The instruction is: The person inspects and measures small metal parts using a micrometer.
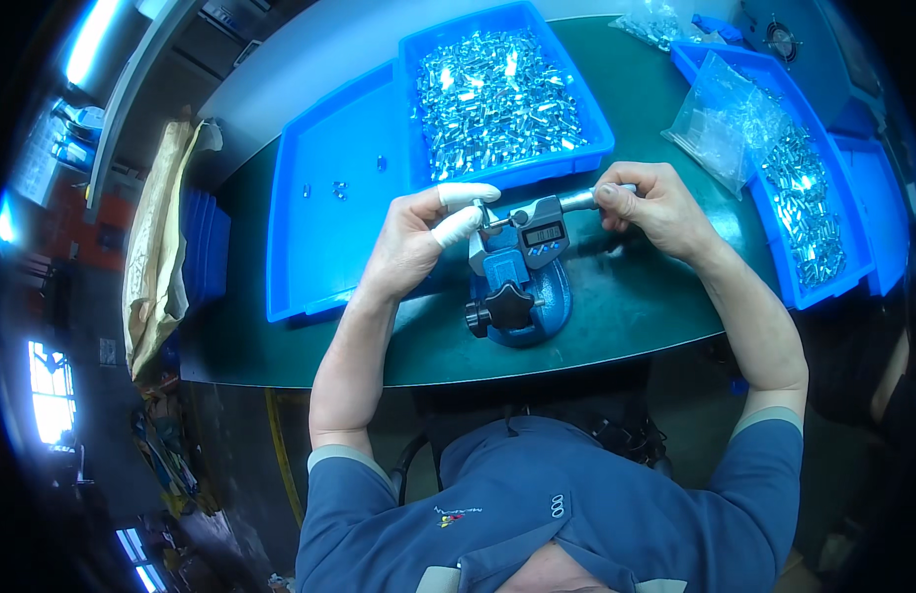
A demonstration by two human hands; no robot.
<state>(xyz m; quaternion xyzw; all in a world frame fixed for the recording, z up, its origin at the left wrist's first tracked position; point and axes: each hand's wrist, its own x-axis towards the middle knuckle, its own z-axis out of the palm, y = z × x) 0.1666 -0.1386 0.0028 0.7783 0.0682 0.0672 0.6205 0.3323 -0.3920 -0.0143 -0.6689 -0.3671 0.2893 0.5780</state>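
Note:
A digital micrometer sits clamped in a blue stand with a black knob, near the middle of the green table. My left hand, with white covers on thumb and forefinger, pinches a small shiny metal part at the micrometer's measuring gap. Whether the part touches both measuring faces I cannot tell. My right hand is closed round the thimble at the micrometer's right end. Behind the stand, a blue tray is heaped with similar small metal parts.
To the left lies a shallow blue tray with several parts in it. At the right, another blue tray holds metal parts and a clear plastic bag. Stacked blue bins and brown paper stand off the left side.

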